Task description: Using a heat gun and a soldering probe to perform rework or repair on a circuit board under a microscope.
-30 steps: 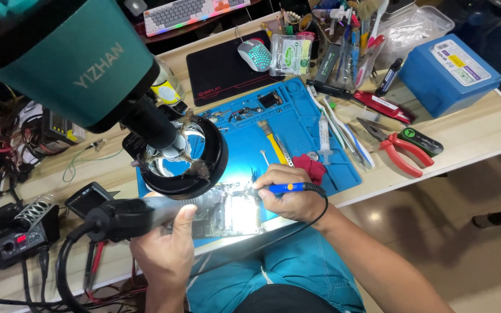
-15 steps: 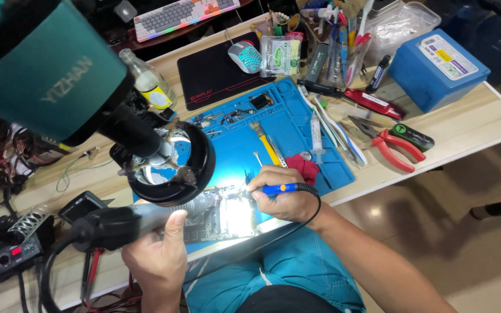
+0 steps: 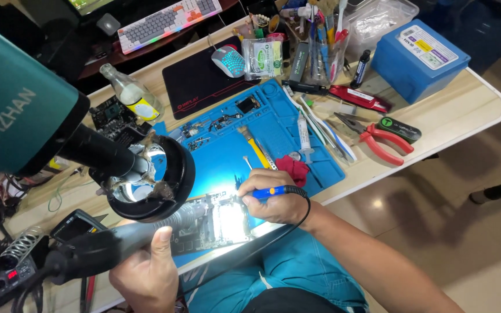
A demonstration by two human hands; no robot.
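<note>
Blue-handled soldering iron (image 3: 273,192) stays gripped in your right hand (image 3: 276,200) over the circuit board (image 3: 215,223) — left hand (image 3: 146,272) still clutches the hot-air wand (image 3: 140,235) beside it.

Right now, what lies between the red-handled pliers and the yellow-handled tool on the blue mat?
In the head view, a clear syringe and thin white tools lie between pliers and yellow tool.

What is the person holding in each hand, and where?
Right hand holds a blue soldering iron by its handle; left hand wraps the hot-air gun by its grip.
</note>
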